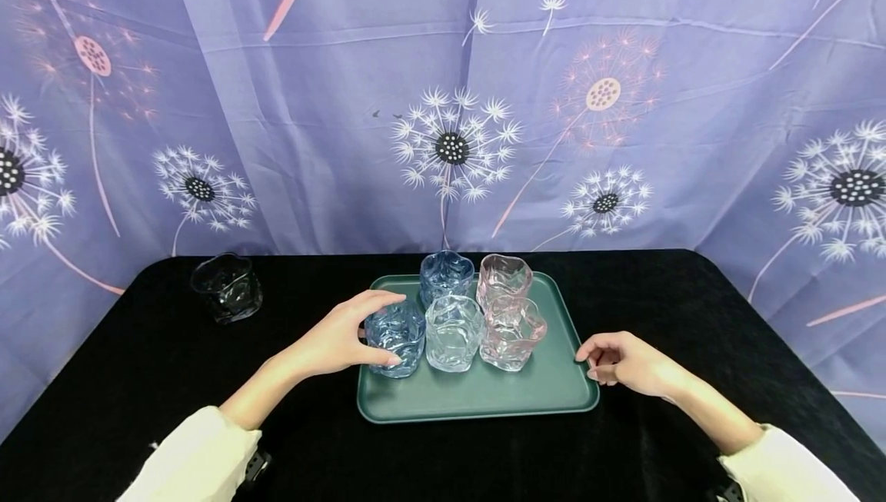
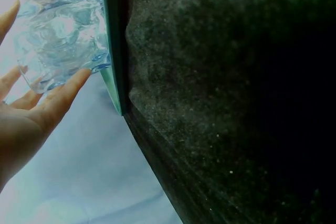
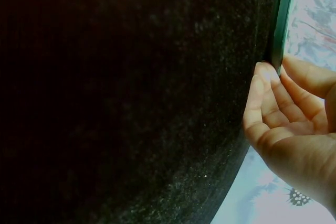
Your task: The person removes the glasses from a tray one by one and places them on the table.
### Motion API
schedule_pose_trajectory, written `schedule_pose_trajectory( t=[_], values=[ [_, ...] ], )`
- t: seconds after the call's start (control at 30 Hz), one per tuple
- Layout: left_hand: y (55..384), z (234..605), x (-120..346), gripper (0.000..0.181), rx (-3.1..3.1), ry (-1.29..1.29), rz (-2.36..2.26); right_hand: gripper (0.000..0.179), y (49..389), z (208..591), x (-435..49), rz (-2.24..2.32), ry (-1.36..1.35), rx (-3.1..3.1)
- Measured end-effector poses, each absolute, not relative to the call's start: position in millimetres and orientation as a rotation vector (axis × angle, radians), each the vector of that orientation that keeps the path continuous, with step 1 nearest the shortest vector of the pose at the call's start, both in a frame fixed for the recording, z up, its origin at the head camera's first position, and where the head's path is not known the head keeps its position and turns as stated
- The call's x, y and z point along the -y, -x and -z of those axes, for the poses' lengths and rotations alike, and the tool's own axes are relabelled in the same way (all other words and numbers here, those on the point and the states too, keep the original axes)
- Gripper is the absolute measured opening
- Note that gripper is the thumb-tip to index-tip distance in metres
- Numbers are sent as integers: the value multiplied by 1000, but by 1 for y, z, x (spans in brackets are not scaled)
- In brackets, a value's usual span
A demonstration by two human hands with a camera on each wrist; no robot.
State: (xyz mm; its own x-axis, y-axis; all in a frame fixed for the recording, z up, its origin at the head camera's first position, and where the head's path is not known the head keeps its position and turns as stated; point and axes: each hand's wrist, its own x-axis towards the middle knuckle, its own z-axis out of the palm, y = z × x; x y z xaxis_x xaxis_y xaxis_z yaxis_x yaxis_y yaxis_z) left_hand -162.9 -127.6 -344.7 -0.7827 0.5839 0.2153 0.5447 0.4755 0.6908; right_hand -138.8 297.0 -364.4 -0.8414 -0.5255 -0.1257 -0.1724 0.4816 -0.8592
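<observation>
A blue glass [image 1: 397,337] with a wavy, faceted surface stands upright at the left of a green tray [image 1: 477,398]. Around its side my left hand [image 1: 346,337] holds it, thumb in front and fingers behind. In the left wrist view, the fingertips lie against the blue glass [image 2: 65,35], near the tray's edge. At the tray's right side, my right hand [image 1: 626,364] pinches the rim with curled fingers. The right wrist view shows its fingertips at the tray's corner [image 3: 283,24]. Beside the held glass stands a clear glass [image 1: 454,337].
Another blue glass [image 1: 445,275] stands at the back of the tray, next to a pink glass [image 1: 501,279]. A second pink glass [image 1: 511,337] sits in front of that one. Apart at the far left, a dark-looking transparent glass [image 1: 231,290] rests on the black tablecloth [image 1: 277,287].
</observation>
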Motion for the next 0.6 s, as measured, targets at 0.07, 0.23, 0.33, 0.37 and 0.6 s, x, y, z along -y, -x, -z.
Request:
schedule_pose_trajectory(
  t=[0.07,0.23,0.33,0.37,0.6],
  values=[
    [163,344,128,72,-2653,-1015,-1207,16,139,365,-297,1306,583,-2360],
    [164,343,127,67,-2654,-1012,-1193,17,139,365,-297,1313,588,-2358],
    [164,342,127,66,-2658,-1014,-1187,17,139,365,-297,1318,594,-2356],
    [164,342,127,66,-2661,-1014,-1185,17,138,365,-297,1320,596,-2355],
    [164,341,126,65,-2698,-1037,-1184,17,138,365,-297,1332,616,-2347]
  ],
)
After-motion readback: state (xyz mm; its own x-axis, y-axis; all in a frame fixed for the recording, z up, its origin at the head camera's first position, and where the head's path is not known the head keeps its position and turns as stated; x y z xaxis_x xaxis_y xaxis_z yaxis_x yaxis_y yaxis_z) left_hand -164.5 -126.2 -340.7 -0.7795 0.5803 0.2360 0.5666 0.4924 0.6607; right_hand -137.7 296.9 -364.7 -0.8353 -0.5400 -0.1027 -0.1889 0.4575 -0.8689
